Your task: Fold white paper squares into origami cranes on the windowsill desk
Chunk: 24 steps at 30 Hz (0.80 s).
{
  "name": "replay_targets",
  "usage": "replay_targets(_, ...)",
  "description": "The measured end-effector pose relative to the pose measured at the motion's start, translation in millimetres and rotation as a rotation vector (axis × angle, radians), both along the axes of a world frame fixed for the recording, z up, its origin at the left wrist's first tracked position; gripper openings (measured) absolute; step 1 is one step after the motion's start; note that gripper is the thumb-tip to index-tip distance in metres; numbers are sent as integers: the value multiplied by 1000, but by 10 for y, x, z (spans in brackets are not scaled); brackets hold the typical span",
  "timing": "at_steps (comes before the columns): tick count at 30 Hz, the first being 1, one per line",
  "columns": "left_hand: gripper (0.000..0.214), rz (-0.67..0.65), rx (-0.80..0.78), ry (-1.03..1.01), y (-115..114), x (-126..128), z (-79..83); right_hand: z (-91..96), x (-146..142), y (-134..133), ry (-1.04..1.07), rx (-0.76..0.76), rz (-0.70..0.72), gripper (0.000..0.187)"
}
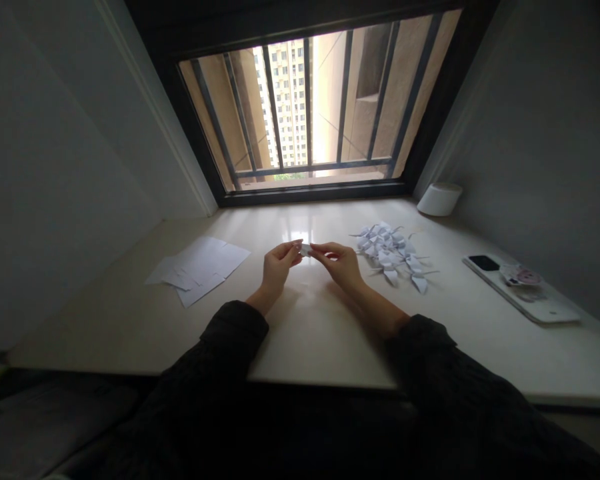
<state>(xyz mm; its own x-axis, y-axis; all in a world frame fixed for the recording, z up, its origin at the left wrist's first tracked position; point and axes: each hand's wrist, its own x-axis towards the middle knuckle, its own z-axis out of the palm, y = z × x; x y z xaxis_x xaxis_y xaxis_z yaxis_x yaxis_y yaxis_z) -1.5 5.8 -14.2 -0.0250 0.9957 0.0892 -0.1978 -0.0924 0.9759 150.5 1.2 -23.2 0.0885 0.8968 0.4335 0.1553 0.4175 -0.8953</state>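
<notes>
A small piece of folded white paper (305, 250) is pinched between both hands above the middle of the sill. My left hand (281, 261) grips its left side with thumb and fingers together. From the other side my right hand (339, 261) pinches it, fingertips close to those of the left. The fingers cover much of the paper, so its exact folded shape cannot be made out. To the right of my right hand lies a pile of folded white paper cranes (385, 247). Left of my left hand, loose white paper sheets (215, 260) overlap one another.
All this rests on a pale, glossy window sill (315, 333). A phone (525, 293) with a round grip on its back lies at the right. A white cylindrical object (439, 199) stands in the far right corner. Behind is a dark-framed window (310, 193) with bars.
</notes>
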Motion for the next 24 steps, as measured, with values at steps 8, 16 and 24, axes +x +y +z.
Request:
replay_targets(8,45,-147,-52,-6,-8,13,-35,-1,37,-18,-163,122,-70,22)
replay_targets(16,42,-184,-135,-80,-40,-17,68,42,66,-49,-326,277,-116,17)
replay_targets(24,44,-168,-59,-25,-20,-9,30,4,55,-55,-265,220,-127,18)
